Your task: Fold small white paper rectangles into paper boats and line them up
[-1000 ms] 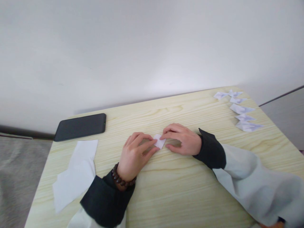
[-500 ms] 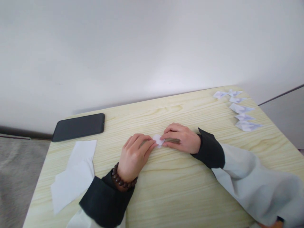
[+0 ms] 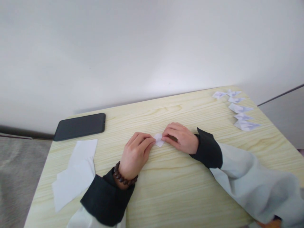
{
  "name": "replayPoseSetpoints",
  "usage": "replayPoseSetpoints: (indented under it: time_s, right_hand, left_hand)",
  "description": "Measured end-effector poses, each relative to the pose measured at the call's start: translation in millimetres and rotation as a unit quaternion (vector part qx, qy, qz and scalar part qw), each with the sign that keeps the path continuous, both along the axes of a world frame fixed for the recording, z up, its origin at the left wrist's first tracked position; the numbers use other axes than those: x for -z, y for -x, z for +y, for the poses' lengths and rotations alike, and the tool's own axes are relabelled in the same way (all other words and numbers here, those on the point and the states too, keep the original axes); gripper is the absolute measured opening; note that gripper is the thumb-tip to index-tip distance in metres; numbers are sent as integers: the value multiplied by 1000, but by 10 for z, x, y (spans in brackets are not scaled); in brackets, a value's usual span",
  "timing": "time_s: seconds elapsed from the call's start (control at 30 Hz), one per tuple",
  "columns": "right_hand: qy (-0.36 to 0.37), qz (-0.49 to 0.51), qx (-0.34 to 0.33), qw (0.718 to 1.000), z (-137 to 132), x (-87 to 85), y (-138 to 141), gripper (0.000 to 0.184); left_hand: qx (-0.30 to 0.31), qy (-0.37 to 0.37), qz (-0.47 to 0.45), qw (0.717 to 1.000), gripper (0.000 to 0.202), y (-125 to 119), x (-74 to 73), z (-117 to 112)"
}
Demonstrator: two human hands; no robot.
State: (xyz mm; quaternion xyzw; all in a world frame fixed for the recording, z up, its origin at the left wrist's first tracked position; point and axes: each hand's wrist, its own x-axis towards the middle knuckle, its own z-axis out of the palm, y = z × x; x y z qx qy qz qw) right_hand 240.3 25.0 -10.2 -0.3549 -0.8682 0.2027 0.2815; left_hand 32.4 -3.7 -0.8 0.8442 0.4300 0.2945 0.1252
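Note:
A small folded piece of white paper [image 3: 159, 141] is held just over the middle of the wooden table [image 3: 180, 186]. My left hand [image 3: 137, 152] pinches its left corner between thumb and fingertips; a dark beaded bracelet circles that wrist. On the opposite side, my right hand [image 3: 179, 136] grips the paper's right corner, its fingers bent and closed. Fingertips cover both ends of the paper, so only its middle shows. Its exact folds are too small to make out.
Overlapping sheets of white paper [image 3: 73, 177] lie on the left of the table, below a black smartphone [image 3: 80, 126]. Several folded white paper cranes [image 3: 239, 108] stand along the far right edge. A pale wall [image 3: 142, 47] rises behind the table.
My right thumb and fingers have come closer together on the paper's right corner. More of the paper's middle shows between my hands, which have stayed in nearly the same place.

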Motion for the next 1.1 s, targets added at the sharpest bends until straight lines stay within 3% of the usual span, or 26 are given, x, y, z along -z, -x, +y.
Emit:
replayPoseSetpoints:
  time_s: [0.57,1.1]
  right_hand:
    - [47,-51,70,995,-19,-39,138,23]
    - [21,-26,155,987,-76,41,248,16]
  left_hand:
    - [-49,-1,6,999,12,-33,42,-10]
    - [-97,-30,70,992,17,-52,71,-4]
